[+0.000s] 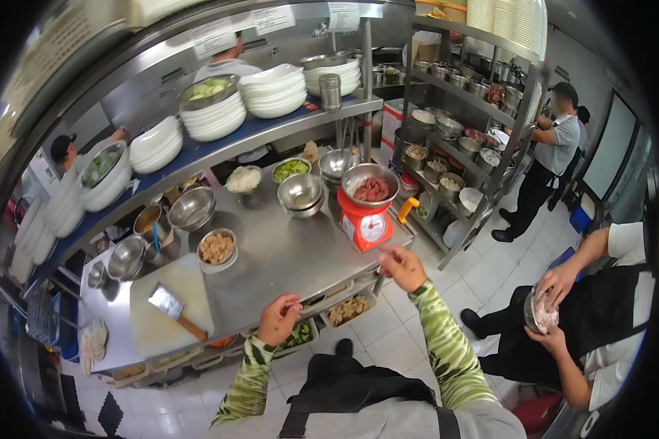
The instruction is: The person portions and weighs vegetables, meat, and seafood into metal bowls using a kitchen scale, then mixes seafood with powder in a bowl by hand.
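Observation:
My left hand [280, 319] hovers at the front edge of the steel worktable, with loosely bent fingers and nothing visible in it. To the right, my right hand [403, 268] is in the air just below the red kitchen scale [366, 227], fingers half curled, and I see nothing in them. A steel bowl [353, 178] of raw red meat pieces [371, 189] sits on the scale. Left of it are stacked steel bowls [301, 194]. Brown chunks fill a small bowl [218, 249] beside the cutting board [143, 314], where a cleaver [170, 303] lies.
A co-worker's hands [553, 293] hold a bowl of pale meat at my right. The overhead shelf bears stacked white bowls [273, 91]. Food bins [349, 312] stand below the table edge. A steel rack [454, 84] holds many containers. Other people stand farther back.

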`<state>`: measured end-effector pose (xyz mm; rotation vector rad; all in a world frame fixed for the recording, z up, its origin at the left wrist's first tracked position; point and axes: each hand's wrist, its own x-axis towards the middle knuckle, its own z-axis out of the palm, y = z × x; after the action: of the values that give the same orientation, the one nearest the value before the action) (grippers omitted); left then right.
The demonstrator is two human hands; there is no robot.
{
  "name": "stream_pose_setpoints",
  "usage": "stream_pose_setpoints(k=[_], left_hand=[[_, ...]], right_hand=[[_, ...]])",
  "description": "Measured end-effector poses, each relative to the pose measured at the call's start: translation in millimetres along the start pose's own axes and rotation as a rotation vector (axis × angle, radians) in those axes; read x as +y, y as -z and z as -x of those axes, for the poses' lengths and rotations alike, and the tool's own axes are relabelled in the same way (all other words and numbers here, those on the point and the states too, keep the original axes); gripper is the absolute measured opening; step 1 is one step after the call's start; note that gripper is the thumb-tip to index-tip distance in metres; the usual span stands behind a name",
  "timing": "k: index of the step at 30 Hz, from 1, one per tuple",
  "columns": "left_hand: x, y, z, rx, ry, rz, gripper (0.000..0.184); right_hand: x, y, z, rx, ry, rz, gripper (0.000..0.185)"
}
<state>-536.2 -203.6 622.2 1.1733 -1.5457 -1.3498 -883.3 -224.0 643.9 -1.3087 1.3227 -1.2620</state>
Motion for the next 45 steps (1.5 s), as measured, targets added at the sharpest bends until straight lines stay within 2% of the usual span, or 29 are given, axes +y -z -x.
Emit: stream_pose_setpoints(k=[5, 12, 16, 19, 23, 29, 35, 38, 45], left_hand=[[27.5, -11.4, -84.5, 0.055, -0.08, 0.038, 0.029], [142.1, -56.1, -225.8, 0.037, -0.299, 0.059, 0.028], [178.1, -87.2, -283.0, 0.06, -0.453, -0.032, 0.026], [198.0, -113.2, -310.3, 0.172, -0.511, -0.107, 0.027], [214.9, -164.4, -322.9, 0.377, -0.566, -0.261, 0.026], [209.0, -237.5, -309.8, 0.691, -0.464, -0.307, 0.024], [142.3, -230.1, -283.0, 1.04, -0.253, -0.401, 0.02], [109.9, -228.4, -272.0, 1.142, -0.224, -0.404, 0.018], [84.9, -243.9, -265.3, 1.156, -0.122, -0.344, 0.018]], right_hand=[[-39.2, 82.1, -86.3, 0.138, 0.061, -0.022, 0.037], [-57.3, 224.1, -151.7, 0.37, 0.021, 0.05, 0.039], [-50.3, 281.2, -196.0, 0.366, 0.062, -0.011, 0.039], [-35.3, 314.8, -246.2, 0.284, 0.075, -0.025, 0.036], [-12.1, 347.6, -320.6, 0.052, 0.085, -0.079, 0.036], [9.2, 369.2, -384.4, -0.247, -0.002, -0.033, 0.035], [6.5, 355.1, -387.4, -0.432, 0.033, -0.019, 0.034], [-4.8, 334.9, -375.5, -0.501, 0.063, 0.02, 0.034], [-12.1, 309.8, -345.1, -0.638, 0.016, 0.063, 0.036]])
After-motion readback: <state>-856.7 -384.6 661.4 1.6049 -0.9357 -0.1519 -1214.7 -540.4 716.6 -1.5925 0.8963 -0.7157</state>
